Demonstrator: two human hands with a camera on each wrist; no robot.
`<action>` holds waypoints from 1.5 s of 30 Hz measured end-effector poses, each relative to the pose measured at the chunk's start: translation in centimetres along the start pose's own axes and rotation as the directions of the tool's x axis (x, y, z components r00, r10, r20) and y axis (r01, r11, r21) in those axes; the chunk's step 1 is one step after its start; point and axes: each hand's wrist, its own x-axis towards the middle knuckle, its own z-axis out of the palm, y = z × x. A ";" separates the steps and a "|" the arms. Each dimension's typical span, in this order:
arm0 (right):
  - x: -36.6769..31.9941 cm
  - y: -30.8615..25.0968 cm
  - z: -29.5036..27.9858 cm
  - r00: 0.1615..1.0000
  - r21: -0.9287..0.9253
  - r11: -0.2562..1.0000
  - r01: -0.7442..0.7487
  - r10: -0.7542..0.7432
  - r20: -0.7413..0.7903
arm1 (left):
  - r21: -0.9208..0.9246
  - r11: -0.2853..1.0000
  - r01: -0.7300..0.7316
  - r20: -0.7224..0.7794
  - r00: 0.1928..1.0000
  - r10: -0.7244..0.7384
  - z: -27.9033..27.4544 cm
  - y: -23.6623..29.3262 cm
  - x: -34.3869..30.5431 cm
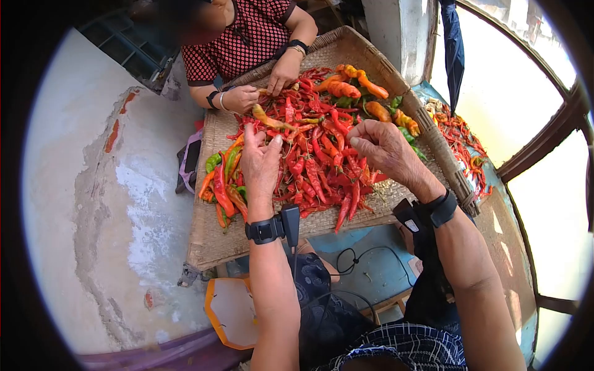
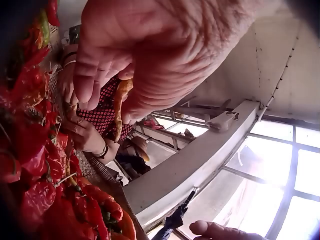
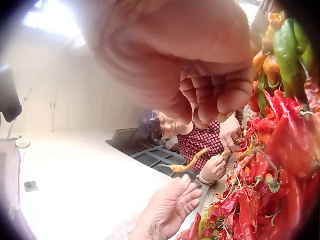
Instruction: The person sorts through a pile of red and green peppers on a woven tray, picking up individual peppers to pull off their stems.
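Observation:
A wrinkled yellow-orange chili pepper hangs just beyond the fingertips of my left hand, with a small gap between them in the right wrist view. That hand is raised over the heap, fingers fairly straight and thumb apart. My right hand hovers over the heap's right side, fingers curled in toward the thumb; nothing shows between them. Beneath both lie many red chili peppers in a woven tray. Across from me, another person's hands work on a yellowish pepper at the heap's far edge.
Green and orange peppers lie at the tray's left, larger orange ones at its far right. More red peppers are spread beyond the right rim. A folded umbrella hangs by the window. An orange-rimmed container stands below the tray.

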 end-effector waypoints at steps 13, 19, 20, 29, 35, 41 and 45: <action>0.4 0.3 -0.7 0.994 0.042 0.999 -0.028 0.033 -0.108 | 0.530 0.712 -0.461 0.536 0.832 0.140 6.8 1.4 -4.0; 0.5 0.4 -0.9 0.991 0.021 0.998 0.058 -0.055 -0.122 | 0.201 0.978 0.063 0.559 0.812 -0.168 2.4 3.1 -1.8; 0.5 0.4 -0.9 0.991 0.024 0.998 0.058 -0.055 -0.122 | 0.143 0.974 0.174 0.511 0.830 -0.223 1.9 2.7 -1.3; 0.5 0.3 -0.4 0.994 0.005 0.999 0.039 -0.038 -0.100 | 0.313 0.928 -0.201 0.289 0.951 0.108 2.4 0.2 0.0; 0.4 0.6 -0.2 0.994 -0.022 0.997 0.077 -0.078 -0.073 | 0.462 0.670 -0.581 0.518 0.790 0.328 5.8 -1.7 -3.5; 0.1 0.0 -0.9 0.997 -0.007 1.000 0.004 -0.004 -0.081 | 0.364 0.794 -0.487 0.501 0.821 0.274 5.2 0.1 -2.7; 0.2 0.3 -1.0 0.994 -0.017 0.998 0.054 -0.055 -0.094 | 0.166 0.967 -0.192 0.466 0.880 0.094 3.3 2.5 -2.3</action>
